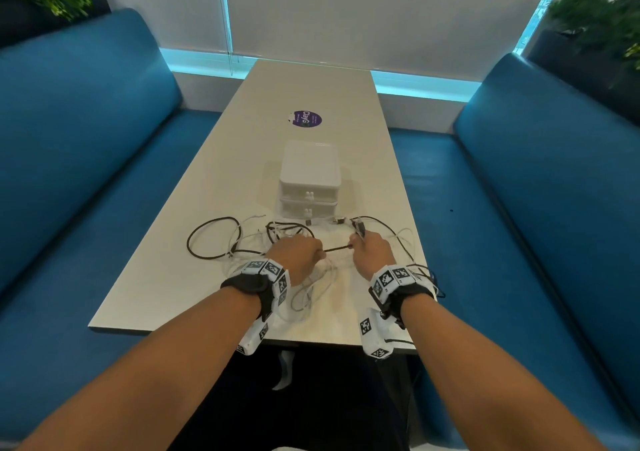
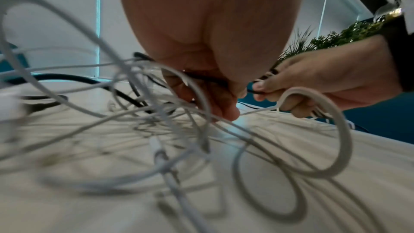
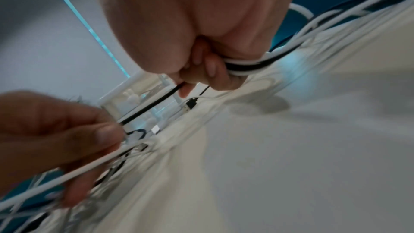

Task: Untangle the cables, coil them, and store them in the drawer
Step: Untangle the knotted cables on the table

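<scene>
A tangle of black and white cables (image 1: pixel 242 242) lies on the near part of the white table (image 1: pixel 173 294). My left hand (image 1: pixel 298 254) and right hand (image 1: pixel 369 251) both grip the black cable (image 1: pixel 337 249), which runs taut between them. In the right wrist view the right hand (image 3: pixel 201 70) also holds white strands beside the black cable (image 3: pixel 152 105), whose USB plug (image 3: pixel 190 104) lies on the table. In the left wrist view the left hand (image 2: pixel 208 84) pinches the black cable among white loops (image 2: pixel 325 130). A small white two-drawer box (image 1: pixel 309 180) stands just beyond, both drawers closed.
Blue padded benches (image 1: pixel 86 173) flank the table on both sides. A purple round sticker (image 1: pixel 306 119) sits on the tabletop farther back. Potted plants (image 1: pixel 602 24) stand behind the benches. The table's near edge (image 1: pixel 242 338) is under my wrists.
</scene>
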A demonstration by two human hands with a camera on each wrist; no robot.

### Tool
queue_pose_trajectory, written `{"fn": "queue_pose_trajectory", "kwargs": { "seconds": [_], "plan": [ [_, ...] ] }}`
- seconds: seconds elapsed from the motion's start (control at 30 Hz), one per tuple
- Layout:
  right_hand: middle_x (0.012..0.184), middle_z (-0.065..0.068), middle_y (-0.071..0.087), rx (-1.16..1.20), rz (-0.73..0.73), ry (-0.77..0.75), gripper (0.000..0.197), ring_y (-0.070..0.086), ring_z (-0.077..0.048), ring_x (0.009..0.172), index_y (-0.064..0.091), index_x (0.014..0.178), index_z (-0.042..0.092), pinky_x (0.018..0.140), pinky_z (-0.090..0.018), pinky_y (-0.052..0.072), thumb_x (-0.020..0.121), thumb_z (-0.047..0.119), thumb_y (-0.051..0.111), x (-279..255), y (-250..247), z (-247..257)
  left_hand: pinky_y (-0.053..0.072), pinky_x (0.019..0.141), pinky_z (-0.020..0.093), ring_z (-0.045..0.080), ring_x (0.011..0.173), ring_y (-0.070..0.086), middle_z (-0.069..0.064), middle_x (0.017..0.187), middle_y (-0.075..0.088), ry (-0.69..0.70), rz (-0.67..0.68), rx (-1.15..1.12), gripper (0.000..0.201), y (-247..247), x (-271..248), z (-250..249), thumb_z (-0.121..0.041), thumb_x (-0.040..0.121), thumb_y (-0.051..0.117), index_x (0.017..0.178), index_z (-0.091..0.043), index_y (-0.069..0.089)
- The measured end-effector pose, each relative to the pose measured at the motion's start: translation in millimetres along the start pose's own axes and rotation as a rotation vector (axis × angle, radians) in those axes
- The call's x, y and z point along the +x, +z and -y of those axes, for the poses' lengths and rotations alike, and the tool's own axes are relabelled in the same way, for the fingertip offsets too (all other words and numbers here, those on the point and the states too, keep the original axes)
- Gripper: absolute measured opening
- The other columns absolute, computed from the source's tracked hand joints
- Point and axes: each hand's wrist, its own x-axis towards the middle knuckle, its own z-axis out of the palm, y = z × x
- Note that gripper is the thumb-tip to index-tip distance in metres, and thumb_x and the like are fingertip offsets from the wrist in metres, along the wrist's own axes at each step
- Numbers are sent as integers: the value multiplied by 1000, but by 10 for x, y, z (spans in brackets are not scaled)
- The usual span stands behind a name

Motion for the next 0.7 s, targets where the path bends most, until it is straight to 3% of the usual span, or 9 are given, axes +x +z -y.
{"fn": "queue_pose_trajectory", "kwargs": {
  "seconds": [0.13,0.23,0.33,0.43,0.57,0.7],
  "plan": [
    [97,-17,66,-15,1,0,37,61,-35,90,61,104,6,68,-33,39,106,30,33,-32,-38,-2,50,81,39,30,96,61,8,102,66,25,14,28,32,18,-36,98,-34,107,37,104,-15,62],
    [87,-9,63,185,5,-11,32,63,-26,75,52,98,14,64,-32,44,106,36,30,-31,0,126,48,77,37,31,93,62,9,99,66,60,-2,79,31,67,-36,3,-33,106,38,103,-15,63],
    [80,-6,64,336,50,-68,38,66,-14,71,54,90,10,66,-26,49,107,35,31,-26,38,239,49,75,37,32,91,63,10,97,67,85,-16,144,31,112,-38,-67,-33,105,38,107,-16,64],
    [68,-6,62,507,143,-99,42,62,-18,65,56,84,4,71,-36,55,107,32,33,-26,76,319,47,72,35,32,86,65,11,96,69,125,-31,156,31,124,-50,-123,-30,106,38,125,-20,60],
    [56,3,38,657,140,-49,33,35,-14,50,48,81,11,51,-26,35,107,27,35,-76,63,386,47,76,37,31,91,64,10,97,69,137,-25,119,30,116,-63,-135,-31,106,39,113,-15,64],
    [57,5,42,493,132,-48,34,37,-14,49,53,78,16,52,-26,33,105,33,39,-103,75,317,45,78,37,32,94,58,8,89,61,102,24,75,36,123,-97,-60,-40,105,42,107,-12,65]
  ]
}}
